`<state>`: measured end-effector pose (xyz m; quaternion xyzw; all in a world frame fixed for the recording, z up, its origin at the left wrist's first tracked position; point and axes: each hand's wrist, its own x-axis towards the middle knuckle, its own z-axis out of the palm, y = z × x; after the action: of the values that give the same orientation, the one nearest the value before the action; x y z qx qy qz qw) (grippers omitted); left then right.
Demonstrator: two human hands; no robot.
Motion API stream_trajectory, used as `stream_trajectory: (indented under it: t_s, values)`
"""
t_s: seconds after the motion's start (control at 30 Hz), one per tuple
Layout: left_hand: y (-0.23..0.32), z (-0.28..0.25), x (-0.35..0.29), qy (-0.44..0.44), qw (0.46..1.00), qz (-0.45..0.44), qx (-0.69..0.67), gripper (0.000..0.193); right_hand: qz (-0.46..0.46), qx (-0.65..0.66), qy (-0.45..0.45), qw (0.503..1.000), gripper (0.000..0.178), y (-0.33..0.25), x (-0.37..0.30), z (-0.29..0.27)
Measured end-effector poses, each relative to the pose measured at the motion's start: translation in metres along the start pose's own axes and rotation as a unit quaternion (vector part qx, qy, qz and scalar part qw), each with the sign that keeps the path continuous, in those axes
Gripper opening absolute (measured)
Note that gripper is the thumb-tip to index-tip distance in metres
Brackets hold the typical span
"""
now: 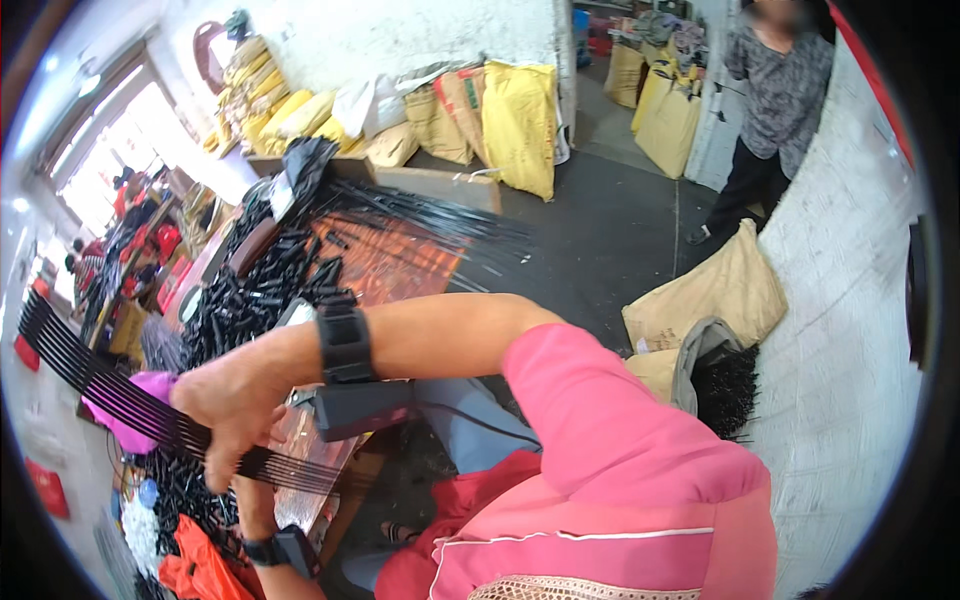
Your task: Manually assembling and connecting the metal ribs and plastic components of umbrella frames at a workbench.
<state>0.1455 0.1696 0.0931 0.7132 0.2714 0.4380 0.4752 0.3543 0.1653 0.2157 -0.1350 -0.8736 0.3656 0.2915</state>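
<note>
your right hand [228,415] clamps the black rods [110,385] partway along, likely to keep them side by side | your left hand [255,500] sits just below (grip hidden, cannot tell) | black parts [245,315] heap on the bench [365,270], probably for easy reach | yellow sacks [520,130] stand by the far wall [470,30], seemingly out of your way

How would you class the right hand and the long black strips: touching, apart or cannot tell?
Touching. The head view shows the right hand gripping the long black strips, which come out on both sides of its fingers.
</note>
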Motion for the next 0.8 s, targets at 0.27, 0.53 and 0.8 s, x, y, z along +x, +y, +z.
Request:
stream_trajectory:
  t_s: [0.27, 0.53, 0.8]
  values:
    - [0.03, 0.044, -0.029, -0.057, 0.944, -0.128, -0.299, 0.079, 0.069, -0.009, 0.025, 0.997, 0.027, -0.038, 0.008, -0.033]
    - [0.058, 0.064, -0.058, 0.014, 0.957, -0.194, -0.218, 0.022, 0.104, 0.047, 0.043, 0.992, 0.041, 0.023, 0.038, -0.017]
    - [0.061, 0.028, -0.073, 0.194, 0.911, -0.127, -0.342, 0.021, 0.145, 0.003, 0.082, 0.986, 0.023, 0.084, -0.02, 0.036]
